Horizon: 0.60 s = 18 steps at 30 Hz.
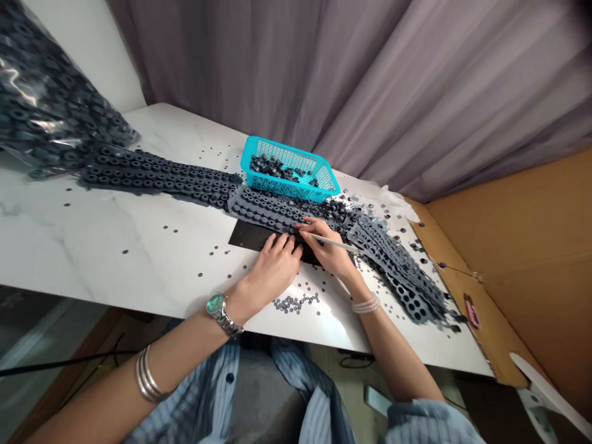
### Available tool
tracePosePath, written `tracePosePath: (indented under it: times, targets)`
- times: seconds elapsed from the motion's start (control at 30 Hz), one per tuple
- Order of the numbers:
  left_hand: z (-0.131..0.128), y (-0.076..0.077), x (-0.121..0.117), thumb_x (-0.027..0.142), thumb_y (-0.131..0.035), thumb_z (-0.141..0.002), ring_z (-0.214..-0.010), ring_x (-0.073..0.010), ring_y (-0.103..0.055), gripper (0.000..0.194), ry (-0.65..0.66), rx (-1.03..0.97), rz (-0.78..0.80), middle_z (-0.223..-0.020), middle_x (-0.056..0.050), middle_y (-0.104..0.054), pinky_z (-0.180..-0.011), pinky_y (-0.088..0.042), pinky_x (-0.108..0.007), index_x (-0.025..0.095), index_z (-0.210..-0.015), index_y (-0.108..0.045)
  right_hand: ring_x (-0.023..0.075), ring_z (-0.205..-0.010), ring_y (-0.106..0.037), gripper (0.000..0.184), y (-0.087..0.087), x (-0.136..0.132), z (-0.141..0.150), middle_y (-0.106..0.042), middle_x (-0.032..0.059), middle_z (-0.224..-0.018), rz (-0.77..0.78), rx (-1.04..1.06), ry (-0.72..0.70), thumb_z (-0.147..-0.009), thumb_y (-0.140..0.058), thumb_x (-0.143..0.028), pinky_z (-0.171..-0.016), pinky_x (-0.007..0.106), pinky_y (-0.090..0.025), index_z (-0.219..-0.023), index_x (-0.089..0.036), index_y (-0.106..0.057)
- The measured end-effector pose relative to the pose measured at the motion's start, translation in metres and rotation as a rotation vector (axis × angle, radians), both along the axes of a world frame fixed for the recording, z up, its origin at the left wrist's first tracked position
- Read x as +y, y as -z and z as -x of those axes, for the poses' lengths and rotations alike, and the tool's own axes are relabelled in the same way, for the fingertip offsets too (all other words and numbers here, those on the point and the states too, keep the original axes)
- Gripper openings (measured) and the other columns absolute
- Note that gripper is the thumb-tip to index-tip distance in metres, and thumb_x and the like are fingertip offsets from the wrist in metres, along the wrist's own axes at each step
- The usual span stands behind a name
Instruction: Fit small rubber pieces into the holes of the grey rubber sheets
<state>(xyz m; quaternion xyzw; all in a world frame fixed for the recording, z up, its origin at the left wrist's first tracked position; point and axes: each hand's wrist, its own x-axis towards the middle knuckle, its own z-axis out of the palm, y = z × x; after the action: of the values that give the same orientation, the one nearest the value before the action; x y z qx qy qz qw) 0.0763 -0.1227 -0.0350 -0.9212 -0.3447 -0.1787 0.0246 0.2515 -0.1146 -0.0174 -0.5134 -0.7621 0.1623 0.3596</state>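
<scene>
My left hand (277, 264) rests with curved fingers on a grey moulded rubber sheet of small rings (266, 209), at the edge of a flat black plate (245, 234). My right hand (327, 248) pinches a thin pale stick (337, 243), whose tip points right, away from my fingers. Its fingertips lie on the same rubber sheet, close to my left fingertips. More grey sheets (398, 271) lie in a long band to the right, and darker ones (152, 172) stretch left. Part of the black plate is hidden under my hands.
A turquoise plastic basket (289, 154) holds loose black rings behind my hands. A clear bag of rings (41, 92) lies at the upper left. Small rings are scattered across the white marble tabletop (115, 246). A grey curtain and cardboard wall border the far and right sides.
</scene>
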Motion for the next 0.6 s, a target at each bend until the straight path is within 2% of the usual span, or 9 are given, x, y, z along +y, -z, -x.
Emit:
tracePosePath:
  times: [0.2, 0.43, 0.6]
  targets:
    - [0.0, -0.001, 0.0, 0.021, -0.039, -0.097, -0.127, -0.0286, -0.048, 0.038, 0.011, -0.003, 0.012, -0.128, -0.019, -0.061, -0.105, -0.035, -0.047, 0.01, -0.13, -0.053, 0.0219, -0.13, -0.05, 0.015, 0.003, 0.0, -0.002, -0.068, 0.0082, -0.114, 0.011, -0.048, -0.017, -0.095, -0.05, -0.034, -0.105, 0.046, -0.046, -0.093, -0.025, -0.061]
    - [0.0, -0.001, 0.001, 0.021, -0.038, -0.097, -0.127, -0.0287, -0.049, 0.037, 0.023, 0.03, -0.009, -0.125, -0.02, -0.062, -0.106, -0.035, -0.044, 0.005, -0.125, -0.056, 0.0222, -0.131, -0.049, 0.014, 0.008, 0.0, 0.002, -0.064, 0.0095, -0.121, 0.01, -0.13, 0.002, -0.096, -0.048, -0.032, -0.107, 0.046, -0.044, -0.096, -0.025, -0.06]
    - [0.0, -0.002, 0.001, 0.019, -0.04, -0.096, -0.123, -0.0284, -0.052, 0.032, 0.038, 0.008, 0.004, -0.123, -0.018, -0.063, -0.105, -0.036, -0.044, 0.009, -0.12, -0.059, 0.0222, -0.128, -0.051, 0.015, 0.012, 0.002, 0.003, -0.061, 0.0105, -0.123, -0.01, -0.147, 0.008, -0.096, -0.045, -0.032, -0.105, 0.045, -0.047, -0.097, -0.025, -0.059]
